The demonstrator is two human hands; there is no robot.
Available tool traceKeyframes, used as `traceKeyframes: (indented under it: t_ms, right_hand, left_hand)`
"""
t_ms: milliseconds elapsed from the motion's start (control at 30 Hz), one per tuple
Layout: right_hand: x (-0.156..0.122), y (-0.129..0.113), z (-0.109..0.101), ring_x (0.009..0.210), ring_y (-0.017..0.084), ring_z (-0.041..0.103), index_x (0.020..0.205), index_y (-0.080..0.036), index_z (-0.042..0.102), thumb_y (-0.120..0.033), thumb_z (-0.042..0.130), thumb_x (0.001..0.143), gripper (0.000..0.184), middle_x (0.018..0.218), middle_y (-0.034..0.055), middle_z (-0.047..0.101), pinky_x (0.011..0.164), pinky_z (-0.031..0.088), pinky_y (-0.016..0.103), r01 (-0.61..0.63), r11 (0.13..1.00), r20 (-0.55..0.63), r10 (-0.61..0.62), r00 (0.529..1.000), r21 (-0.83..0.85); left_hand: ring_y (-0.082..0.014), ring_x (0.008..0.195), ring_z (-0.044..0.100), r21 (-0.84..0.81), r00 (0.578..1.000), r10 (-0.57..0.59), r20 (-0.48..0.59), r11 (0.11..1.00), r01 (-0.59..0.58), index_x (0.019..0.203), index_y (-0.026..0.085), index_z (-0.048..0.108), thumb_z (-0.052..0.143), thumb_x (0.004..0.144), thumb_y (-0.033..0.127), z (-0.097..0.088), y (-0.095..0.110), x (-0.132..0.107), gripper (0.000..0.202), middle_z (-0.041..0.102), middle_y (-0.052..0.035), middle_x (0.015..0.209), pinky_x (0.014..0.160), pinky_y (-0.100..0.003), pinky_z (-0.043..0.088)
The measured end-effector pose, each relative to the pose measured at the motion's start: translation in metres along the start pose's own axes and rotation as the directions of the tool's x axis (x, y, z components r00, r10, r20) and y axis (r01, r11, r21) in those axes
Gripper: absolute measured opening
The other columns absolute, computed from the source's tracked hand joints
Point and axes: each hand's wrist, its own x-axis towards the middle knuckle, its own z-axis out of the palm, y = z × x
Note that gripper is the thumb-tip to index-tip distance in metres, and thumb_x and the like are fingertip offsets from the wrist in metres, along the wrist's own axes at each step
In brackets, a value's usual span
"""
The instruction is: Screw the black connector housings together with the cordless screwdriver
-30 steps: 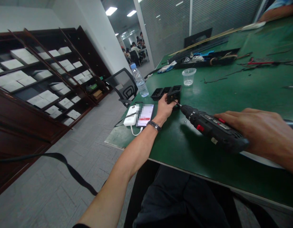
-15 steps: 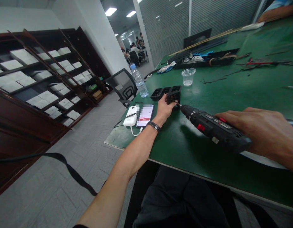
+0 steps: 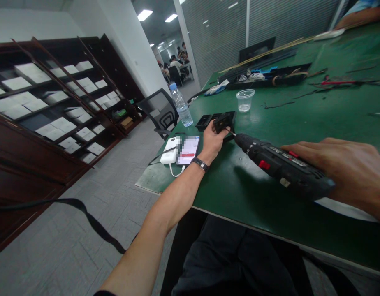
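My left hand (image 3: 212, 141) is closed around a small black plastic part (image 3: 222, 122), lifted and tilted just above the green table (image 3: 301, 119). My right hand (image 3: 347, 174) grips a black cordless screwdriver (image 3: 281, 163) with red buttons, lying low over the table. Its bit tip touches the black part from the right. A black multi-compartment tray (image 3: 208, 119) sits right behind the held part. A watch is on my left wrist.
A phone (image 3: 188, 149) and a white power bank (image 3: 169, 150) lie by the table's left edge. A water bottle (image 3: 181, 105) and a clear plastic cup (image 3: 244, 100) stand further back. Trays, wires and rods lie across the far table. A dark shelf cabinet (image 3: 54, 111) lines the left wall.
My left hand has raised and tilted the black part slightly. The screwdriver has shifted a little to the right and up, its bit still on the part.
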Motion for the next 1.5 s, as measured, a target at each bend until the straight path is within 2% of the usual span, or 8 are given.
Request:
traceKeyframes:
  t_ms: [100, 267, 400, 600, 800, 967, 1233, 1500]
  right_hand:
    - [-0.002, 0.0, 0.0, 0.065, 0.028, 0.066, 0.11, -0.028, 0.075, -0.035, 0.053, 0.072, 0.045, 0.081, 0.0045, 0.077, 0.051, 0.042, 0.036, 0.042, 0.999, -0.045, -0.04, 0.998, 0.027]
    - [-0.008, 0.005, 0.006, 0.071, 0.03, 0.072, 0.121, -0.031, 0.072, -0.036, 0.058, 0.073, 0.05, 0.096, 0.004, 0.081, 0.051, 0.047, 0.037, 0.063, 0.995, -0.101, -0.055, 0.993, 0.08]
    - [-0.01, 0.008, 0.009, 0.072, 0.029, 0.072, 0.125, -0.032, 0.069, -0.038, 0.061, 0.075, 0.051, 0.098, 0.0034, 0.081, 0.053, 0.049, 0.038, 0.07, 0.995, -0.121, -0.061, 0.991, 0.073]
    - [-0.004, 0.008, 0.008, 0.064, 0.028, 0.065, 0.116, -0.03, 0.071, -0.03, 0.054, 0.073, 0.046, 0.081, 0.0041, 0.076, 0.049, 0.044, 0.037, 0.139, 0.986, -0.14, -0.151, 0.979, -0.092]
    - [-0.008, 0.012, 0.008, 0.085, 0.032, 0.065, 0.129, -0.031, 0.065, -0.028, 0.052, 0.079, 0.052, 0.103, 0.0037, 0.077, 0.064, 0.048, 0.042, 0.142, 0.976, -0.12, -0.163, 0.979, -0.162]
    - [-0.012, 0.014, 0.006, 0.089, 0.033, 0.063, 0.131, -0.03, 0.065, -0.028, 0.049, 0.082, 0.051, 0.104, 0.0051, 0.076, 0.074, 0.049, 0.046, 0.126, 0.974, -0.078, -0.143, 0.987, -0.188]
    - [-0.008, 0.002, 0.006, 0.069, 0.029, 0.07, 0.119, -0.031, 0.07, -0.035, 0.051, 0.082, 0.042, 0.093, 0.0024, 0.079, 0.051, 0.043, 0.039, 0.123, 0.981, -0.116, -0.141, 0.983, -0.15]
    - [-0.004, -0.01, 0.001, 0.07, 0.029, 0.069, 0.12, -0.027, 0.072, -0.031, 0.047, 0.083, 0.045, 0.091, 0.0057, 0.078, 0.054, 0.04, 0.037, 0.058, 0.993, 0.052, -0.052, 0.997, -0.103]
  left_hand:
    - [-0.0201, 0.107, 0.068, -0.029, 0.999, -0.011, -0.034, 1.0, 0.01, 0.107, 0.02, 0.067, 0.085, 0.072, 0.018, 0.002, 0.002, -0.001, 0.039, 0.074, -0.0034, 0.106, 0.107, -0.04, 0.05]
    - [-0.0207, 0.112, 0.067, -0.043, 0.997, 0.006, -0.078, 0.999, -0.009, 0.112, 0.019, 0.066, 0.085, 0.075, 0.019, 0.006, 0.004, -0.004, 0.042, 0.073, -0.0055, 0.114, 0.109, -0.041, 0.049]
    - [-0.0207, 0.109, 0.068, -0.028, 0.997, 0.045, -0.07, 0.999, -0.047, 0.114, 0.019, 0.064, 0.083, 0.077, 0.018, 0.007, 0.003, -0.005, 0.041, 0.073, -0.0061, 0.114, 0.106, -0.04, 0.051]
    - [-0.0227, 0.108, 0.067, 0.254, 0.995, 0.081, 0.051, 0.963, -0.091, 0.114, 0.017, 0.063, 0.074, 0.08, 0.01, -0.001, 0.006, -0.004, 0.036, 0.072, -0.008, 0.112, 0.106, -0.04, 0.051]
    - [-0.0234, 0.109, 0.067, 0.426, 0.995, 0.066, 0.082, 0.9, -0.094, 0.118, 0.017, 0.063, 0.072, 0.084, 0.013, -0.005, 0.01, -0.004, 0.035, 0.072, -0.0084, 0.115, 0.105, -0.039, 0.051]
    - [-0.0238, 0.113, 0.067, 0.423, 0.992, 0.04, 0.118, 0.902, -0.087, 0.123, 0.017, 0.061, 0.071, 0.086, 0.015, -0.006, 0.009, -0.002, 0.038, 0.072, -0.0094, 0.12, 0.107, -0.039, 0.05]
    - [-0.0245, 0.12, 0.062, 0.367, 0.993, 0.022, 0.118, 0.928, -0.064, 0.125, 0.017, 0.061, 0.072, 0.083, 0.012, -0.004, 0.007, -0.003, 0.043, 0.069, -0.0097, 0.125, 0.115, -0.041, 0.044]
    - [-0.0228, 0.112, 0.062, 0.257, 0.998, 0.0, 0.061, 0.966, -0.016, 0.11, 0.02, 0.064, 0.074, 0.078, 0.006, -0.001, 0.009, -0.004, 0.036, 0.069, -0.0046, 0.112, 0.113, -0.039, 0.044]
